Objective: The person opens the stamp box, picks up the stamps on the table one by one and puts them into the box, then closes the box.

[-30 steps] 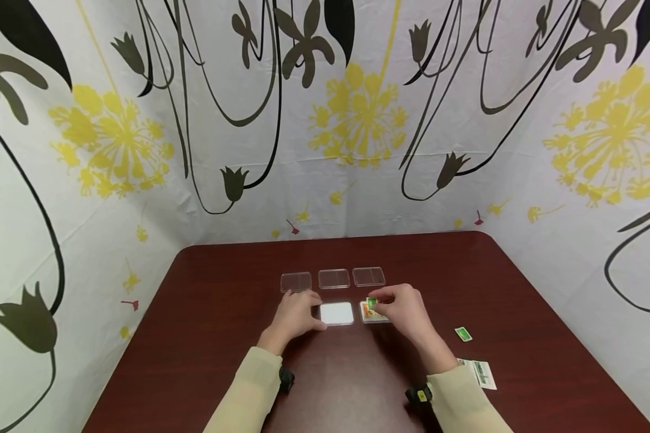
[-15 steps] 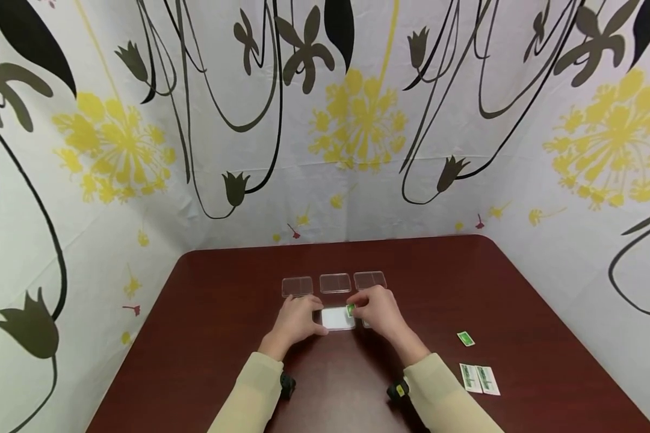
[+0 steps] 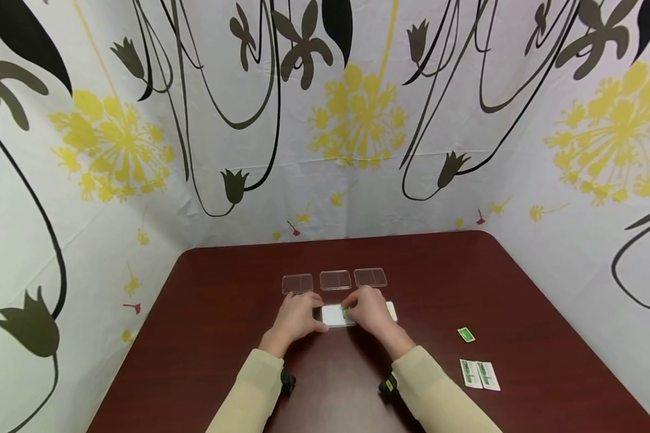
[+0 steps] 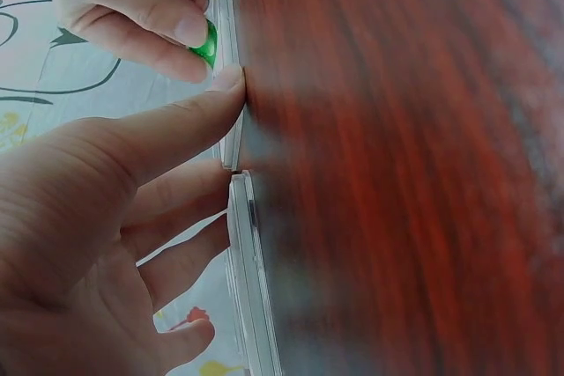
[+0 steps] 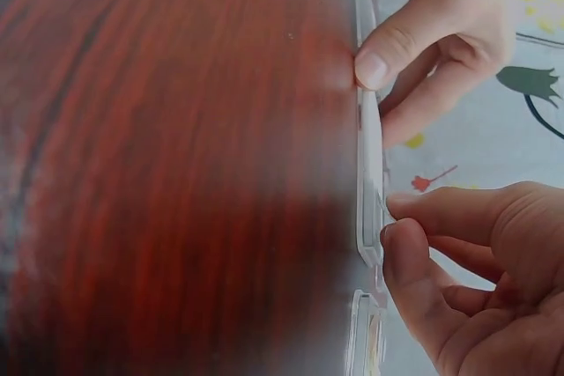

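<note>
A clear, flat plastic case with a white insert [image 3: 333, 316] lies near the middle of the table. My left hand [image 3: 295, 317] holds its left end, thumb at the near edge and fingers at the far edge. Between thumb and fingertips my right hand [image 3: 372, 313] pinches a small green stamp [image 4: 208, 44], right at the top of the white insert. Mostly covered by the right hand in the head view, another case [image 3: 392, 311] sits to the right. One more case [image 4: 253, 279] shows beneath my left hand in the left wrist view.
Behind the hands is a row of transparent lids: a left one [image 3: 297, 284], a middle one [image 3: 335, 280] and a right one [image 3: 371, 277]. A loose green stamp [image 3: 466, 335] and two white-and-green stamps [image 3: 479, 374] lie to the right on the dark wooden table [image 3: 238, 264].
My right hand has moved left with the green stamp, from above the right case to the white insert of the middle case. The left hand has stayed on that case.
</note>
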Demonstrator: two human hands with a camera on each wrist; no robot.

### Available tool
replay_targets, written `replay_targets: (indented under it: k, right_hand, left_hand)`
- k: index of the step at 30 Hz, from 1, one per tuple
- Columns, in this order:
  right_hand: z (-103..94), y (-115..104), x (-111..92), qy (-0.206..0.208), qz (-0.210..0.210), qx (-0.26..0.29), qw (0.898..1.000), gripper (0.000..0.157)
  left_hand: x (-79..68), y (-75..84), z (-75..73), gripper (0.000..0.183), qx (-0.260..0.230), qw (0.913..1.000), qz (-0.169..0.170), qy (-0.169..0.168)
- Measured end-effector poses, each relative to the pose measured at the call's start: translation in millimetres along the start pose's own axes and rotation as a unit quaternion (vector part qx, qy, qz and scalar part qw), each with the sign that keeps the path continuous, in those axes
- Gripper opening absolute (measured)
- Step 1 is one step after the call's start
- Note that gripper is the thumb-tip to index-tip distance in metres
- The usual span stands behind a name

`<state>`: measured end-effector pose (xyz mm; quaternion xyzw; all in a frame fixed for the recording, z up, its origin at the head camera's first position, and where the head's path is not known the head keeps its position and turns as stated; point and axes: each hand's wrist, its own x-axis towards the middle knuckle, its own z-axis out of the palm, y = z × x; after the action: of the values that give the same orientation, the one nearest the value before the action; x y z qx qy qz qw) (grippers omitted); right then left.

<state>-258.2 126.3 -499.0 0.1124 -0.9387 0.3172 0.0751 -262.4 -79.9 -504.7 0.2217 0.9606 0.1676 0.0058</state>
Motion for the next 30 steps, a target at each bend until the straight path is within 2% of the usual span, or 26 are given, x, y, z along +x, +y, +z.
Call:
replay_targets:
  k: [11,19,25,30]
  right_hand:
    - [4.4,-2.2,3.2,-0.002,-0.009,-0.023,1.0,0.019]
    - [2.0,-3.9,1.2,-0.007,0.01,-0.036,0.999,0.02]
    - [-2.3,-1.5,1.2,-0.02,0.014,-0.024,0.999,0.019]
    - [-16.9,-1.1,3.6,-0.028,0.026,0.008,0.999,0.019]
  left_hand:
    - [-0.1,-0.4,-1.1,0.057,0.0,1.0,-0.007,-0.001]
    - [-0.2,0.4,-1.2,0.056,0.002,1.0,-0.009,-0.001]
    - [-1.3,1.8,-3.3,0.057,-0.001,1.0,-0.01,-0.001]
    - [-2.2,2.8,-4.0,0.057,-0.012,0.9999,-0.008,-0.003]
